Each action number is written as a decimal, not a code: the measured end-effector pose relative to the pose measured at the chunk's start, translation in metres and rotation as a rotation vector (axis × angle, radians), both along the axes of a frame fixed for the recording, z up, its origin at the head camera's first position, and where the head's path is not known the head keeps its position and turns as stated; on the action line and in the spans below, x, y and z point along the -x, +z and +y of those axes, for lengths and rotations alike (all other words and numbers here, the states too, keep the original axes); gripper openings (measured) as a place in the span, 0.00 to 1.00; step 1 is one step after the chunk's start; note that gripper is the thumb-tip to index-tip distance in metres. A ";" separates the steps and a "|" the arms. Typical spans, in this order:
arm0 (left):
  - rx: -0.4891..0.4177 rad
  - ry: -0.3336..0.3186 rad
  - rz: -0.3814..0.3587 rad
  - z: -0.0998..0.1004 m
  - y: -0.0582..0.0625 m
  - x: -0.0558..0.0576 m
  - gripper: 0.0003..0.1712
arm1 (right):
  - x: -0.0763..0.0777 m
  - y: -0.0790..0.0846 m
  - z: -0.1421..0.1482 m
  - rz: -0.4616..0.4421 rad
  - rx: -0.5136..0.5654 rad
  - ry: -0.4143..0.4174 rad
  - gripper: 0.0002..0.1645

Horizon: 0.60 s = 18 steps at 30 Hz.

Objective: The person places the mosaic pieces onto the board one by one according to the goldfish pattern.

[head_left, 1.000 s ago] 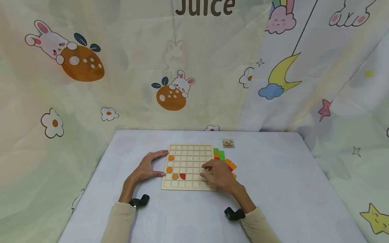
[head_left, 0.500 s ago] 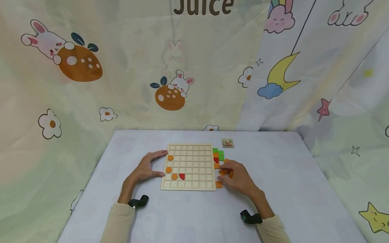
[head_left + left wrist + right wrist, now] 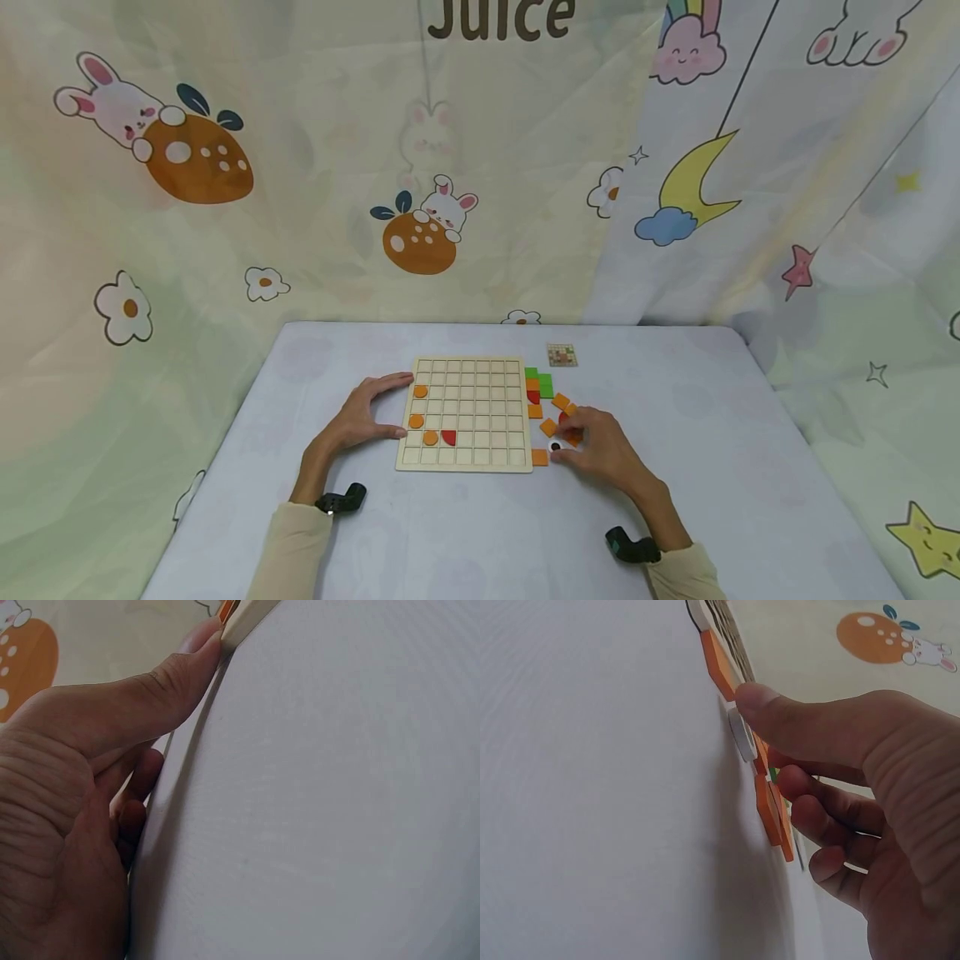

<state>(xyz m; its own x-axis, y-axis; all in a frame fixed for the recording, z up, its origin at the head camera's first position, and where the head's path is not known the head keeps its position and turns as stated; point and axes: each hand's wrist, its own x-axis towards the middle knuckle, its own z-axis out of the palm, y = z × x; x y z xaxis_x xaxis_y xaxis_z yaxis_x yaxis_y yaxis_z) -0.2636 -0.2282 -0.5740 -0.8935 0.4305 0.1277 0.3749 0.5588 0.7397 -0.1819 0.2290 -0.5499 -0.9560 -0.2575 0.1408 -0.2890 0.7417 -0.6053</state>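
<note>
A square wooden grid board (image 3: pixel 483 414) lies on the table in the head view. It carries several orange discs (image 3: pixel 421 392) at its left and a red quarter-round piece (image 3: pixel 448 437). My left hand (image 3: pixel 360 414) rests at the board's left edge, thumb and fingers spread apart; in the left wrist view its thumb touches the edge. To the right of the board, my right hand (image 3: pixel 603 446) hovers over loose pieces with fingers loosely bent. Its thumb tip is beside a white disc with a black centre (image 3: pixel 555 447). The fingers partly cover orange and red pieces.
Orange square pieces (image 3: pixel 540 457), green pieces (image 3: pixel 546 386) and a red piece (image 3: pixel 533 397) lie along the board's right edge. A small patterned card (image 3: pixel 562 355) lies behind them. A printed cloth (image 3: pixel 315 208) hangs behind the table.
My right hand has moved right, off the board and then over the loose pieces, drawing slightly nearer to me. The white disc has come into sight. My left hand stays at the board's edge.
</note>
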 end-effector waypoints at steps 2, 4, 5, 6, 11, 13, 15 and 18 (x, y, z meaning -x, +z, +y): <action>0.000 0.003 -0.006 0.000 0.000 -0.001 0.56 | -0.001 -0.001 0.000 -0.018 -0.004 -0.005 0.19; 0.001 0.005 -0.011 -0.001 0.000 -0.001 0.56 | -0.001 -0.002 0.001 -0.028 -0.005 -0.004 0.18; 0.002 0.006 -0.014 -0.001 0.000 -0.001 0.56 | -0.001 -0.002 0.001 -0.035 -0.005 -0.003 0.18; -0.002 0.008 -0.021 -0.001 0.000 0.000 0.56 | -0.001 -0.003 0.001 -0.036 -0.005 -0.001 0.17; 0.009 0.012 -0.015 -0.001 -0.002 0.002 0.57 | 0.000 -0.004 0.000 -0.041 -0.010 0.008 0.16; 0.009 0.009 -0.013 -0.001 -0.002 0.002 0.57 | 0.000 -0.004 0.000 -0.048 -0.013 0.009 0.15; 0.007 0.004 -0.011 0.000 -0.002 0.001 0.57 | 0.000 -0.004 0.000 -0.056 -0.018 0.007 0.14; -0.005 -0.002 -0.014 0.000 0.000 0.000 0.57 | 0.000 -0.004 -0.001 -0.054 -0.020 0.012 0.14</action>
<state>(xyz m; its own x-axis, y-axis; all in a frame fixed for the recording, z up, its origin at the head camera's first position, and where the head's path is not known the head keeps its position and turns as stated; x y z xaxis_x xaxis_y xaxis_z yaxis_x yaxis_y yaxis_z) -0.2637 -0.2279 -0.5743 -0.8946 0.4313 0.1168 0.3651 0.5548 0.7476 -0.1817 0.2283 -0.5538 -0.9590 -0.2708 0.0839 -0.2649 0.7505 -0.6055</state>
